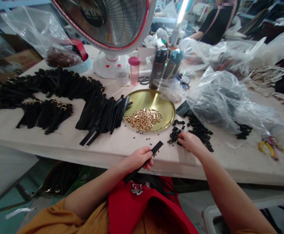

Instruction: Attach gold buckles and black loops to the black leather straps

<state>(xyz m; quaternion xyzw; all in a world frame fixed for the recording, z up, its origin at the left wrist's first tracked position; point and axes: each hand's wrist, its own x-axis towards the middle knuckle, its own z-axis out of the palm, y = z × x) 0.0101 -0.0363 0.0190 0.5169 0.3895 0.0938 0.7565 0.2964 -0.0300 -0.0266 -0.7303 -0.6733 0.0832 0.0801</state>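
My left hand (144, 158) is closed around a flat black strap (157, 148), which slants up past my thumb, its lower end hanging over the table's front edge. My right hand (189, 141) reaches into a pile of small black loops (200, 125), its fingertips pinched at a loop on the near-left side. Between and beyond both hands lies a round gold tray (167, 122) bearing a heap of small gold metal buckles (144, 118). To its left, a row of black straps (102, 113) is spread out on the table.
Bundles of straps with gold fittings (44, 112) cover the left side. A fan (110, 65), pink-lidded cup (134, 71) and dark bottles (158, 68) stand behind the tray. A clear plastic bag (224, 100) and yellow-handled pliers (266, 149) lie right. Another person (216, 24) is behind.
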